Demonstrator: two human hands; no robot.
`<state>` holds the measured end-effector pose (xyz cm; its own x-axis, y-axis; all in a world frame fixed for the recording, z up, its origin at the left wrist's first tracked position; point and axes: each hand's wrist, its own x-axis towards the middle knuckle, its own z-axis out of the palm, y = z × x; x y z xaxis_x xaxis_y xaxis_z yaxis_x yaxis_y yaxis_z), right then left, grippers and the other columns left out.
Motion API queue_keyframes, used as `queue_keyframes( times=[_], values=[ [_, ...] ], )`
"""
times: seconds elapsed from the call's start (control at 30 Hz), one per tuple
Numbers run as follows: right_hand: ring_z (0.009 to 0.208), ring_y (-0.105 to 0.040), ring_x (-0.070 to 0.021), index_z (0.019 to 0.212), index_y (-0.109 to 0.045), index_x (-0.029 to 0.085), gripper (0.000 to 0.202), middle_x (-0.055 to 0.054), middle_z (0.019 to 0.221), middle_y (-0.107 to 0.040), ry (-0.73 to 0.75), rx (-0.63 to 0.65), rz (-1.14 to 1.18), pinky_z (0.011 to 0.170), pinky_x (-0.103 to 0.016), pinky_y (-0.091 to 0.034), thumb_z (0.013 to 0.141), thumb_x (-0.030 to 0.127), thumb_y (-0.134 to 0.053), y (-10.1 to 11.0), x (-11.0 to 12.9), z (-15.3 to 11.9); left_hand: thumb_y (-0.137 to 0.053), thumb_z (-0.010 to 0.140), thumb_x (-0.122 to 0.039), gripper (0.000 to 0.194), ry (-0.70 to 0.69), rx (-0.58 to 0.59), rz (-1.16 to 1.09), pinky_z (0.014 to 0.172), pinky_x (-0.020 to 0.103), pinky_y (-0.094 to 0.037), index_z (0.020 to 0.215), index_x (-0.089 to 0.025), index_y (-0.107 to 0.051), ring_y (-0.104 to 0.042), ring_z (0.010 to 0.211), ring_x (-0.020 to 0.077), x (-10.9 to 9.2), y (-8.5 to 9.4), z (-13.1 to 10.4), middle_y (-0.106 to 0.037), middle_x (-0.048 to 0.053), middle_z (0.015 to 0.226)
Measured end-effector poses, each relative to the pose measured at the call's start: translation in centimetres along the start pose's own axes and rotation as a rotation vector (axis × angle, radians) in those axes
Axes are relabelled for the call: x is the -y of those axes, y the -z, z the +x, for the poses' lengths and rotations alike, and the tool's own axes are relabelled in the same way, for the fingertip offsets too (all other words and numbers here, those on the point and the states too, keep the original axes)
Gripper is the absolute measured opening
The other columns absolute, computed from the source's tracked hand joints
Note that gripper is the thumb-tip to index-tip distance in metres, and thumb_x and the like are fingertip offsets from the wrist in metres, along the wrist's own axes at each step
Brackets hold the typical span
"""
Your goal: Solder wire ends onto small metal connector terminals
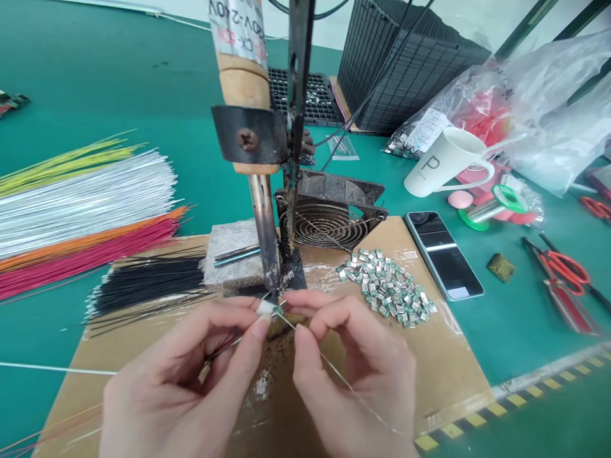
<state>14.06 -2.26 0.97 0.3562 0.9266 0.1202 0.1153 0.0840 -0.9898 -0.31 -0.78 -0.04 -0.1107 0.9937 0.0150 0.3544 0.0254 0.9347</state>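
Note:
Under the tip of a clamped soldering iron (262, 216), my left hand (186, 375) pinches a small green circuit board (277, 310) with a white part beside it. Several thin wires (224, 346) run back through the left fingers, red and dark ones among them. My right hand (353, 362) is closed, thumb against forefinger, on a thin solder wire (344, 378). The end of that wire meets the little board close below the iron tip. Whether the tip touches the board, I cannot tell.
A pile of small metal-and-green connector boards (386, 286) lies right on the cardboard (458, 375). Black wires (153, 283) and coloured bundles (86, 197) lie left. Behind stands a fan (329, 219). A phone (443, 254), mug (443, 162), solder spool (494, 207) and red-handled cutters (558, 273) are right.

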Motion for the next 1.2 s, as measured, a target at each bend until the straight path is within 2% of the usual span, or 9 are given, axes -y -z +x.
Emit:
queue_keyframes(
  times=[0.17, 0.43, 0.67, 0.77, 0.93, 1.1, 1.2],
  values=[
    [0.096, -0.082, -0.0140, 0.077, -0.064, 0.024, 0.023, 0.003, 0.107, -0.083, -0.029, -0.027, 0.041, 0.090, -0.022, -0.064, 0.079, 0.001, -0.066, -0.2, 0.0, 0.2, -0.077, 0.091, -0.037, 0.010, -0.001, -0.011, -0.006, 0.054, 0.011, -0.057, 0.085, -0.030, -0.074, -0.071, 0.064, 0.0108, -0.2, -0.1, 0.5, -0.076, -0.006, 0.086],
    [0.098, -0.082, -0.0189, 0.080, -0.066, 0.024, 0.024, -0.001, 0.107, -0.084, -0.009, -0.018, 0.030, 0.087, -0.027, -0.068, 0.081, 0.001, -0.070, -0.1, -0.1, 0.3, -0.084, 0.087, -0.035, 0.010, 0.025, -0.096, -0.035, 0.059, 0.014, -0.060, 0.088, -0.030, -0.075, -0.074, 0.077, 0.0134, 0.6, -0.4, 0.3, -0.076, -0.006, 0.096],
    [0.100, -0.082, -0.0142, 0.078, -0.067, 0.025, 0.026, 0.004, 0.106, -0.083, -0.002, -0.012, 0.072, 0.089, -0.019, -0.064, 0.081, -0.001, -0.070, -0.4, 0.1, 0.6, -0.084, 0.081, -0.049, 0.026, -0.019, -0.096, 0.072, 0.057, 0.025, -0.063, 0.088, -0.026, -0.076, -0.078, 0.078, 0.0242, -0.4, -1.4, 0.9, -0.078, 0.000, 0.084],
    [0.100, -0.082, -0.0137, 0.078, -0.068, 0.025, 0.026, 0.005, 0.105, -0.083, 0.009, -0.017, 0.084, 0.089, -0.018, -0.064, 0.081, -0.002, -0.070, -0.5, 0.0, 0.8, -0.084, 0.080, -0.052, 0.028, -0.044, -0.082, 0.091, 0.057, 0.027, -0.063, 0.088, -0.026, -0.076, -0.078, 0.079, 0.0253, -1.0, -2.0, 1.1, -0.078, 0.000, 0.083],
    [0.096, -0.083, -0.0141, 0.077, -0.068, 0.025, 0.025, 0.004, 0.105, -0.084, 0.009, -0.036, 0.097, 0.086, -0.019, -0.065, 0.080, 0.000, -0.070, -0.6, 0.1, 0.9, -0.084, 0.081, -0.047, 0.023, -0.015, -0.080, 0.054, 0.056, 0.026, -0.062, 0.087, -0.027, -0.076, -0.076, 0.076, 0.0239, -0.5, -1.4, 0.9, -0.077, 0.000, 0.084],
    [0.096, -0.083, -0.0160, 0.078, -0.068, 0.025, 0.025, 0.002, 0.106, -0.084, 0.019, -0.026, 0.073, 0.087, -0.022, -0.066, 0.081, -0.001, -0.069, -0.5, 0.3, 0.9, -0.082, 0.088, -0.037, 0.009, 0.035, -0.076, -0.072, 0.059, 0.017, -0.061, 0.087, -0.030, -0.076, -0.074, 0.074, 0.0147, 0.1, -0.3, 1.0, -0.076, -0.005, 0.093],
    [0.099, -0.083, -0.0179, 0.079, -0.069, 0.025, 0.027, 0.001, 0.106, -0.084, 0.023, -0.020, 0.076, 0.086, -0.024, -0.067, 0.080, -0.003, -0.070, -0.4, 0.3, 0.9, -0.082, 0.089, -0.036, 0.008, 0.024, -0.067, -0.080, 0.060, 0.015, -0.061, 0.087, -0.031, -0.076, -0.073, 0.074, 0.0130, 0.1, -0.1, 1.1, -0.075, -0.006, 0.093]
  ],
)
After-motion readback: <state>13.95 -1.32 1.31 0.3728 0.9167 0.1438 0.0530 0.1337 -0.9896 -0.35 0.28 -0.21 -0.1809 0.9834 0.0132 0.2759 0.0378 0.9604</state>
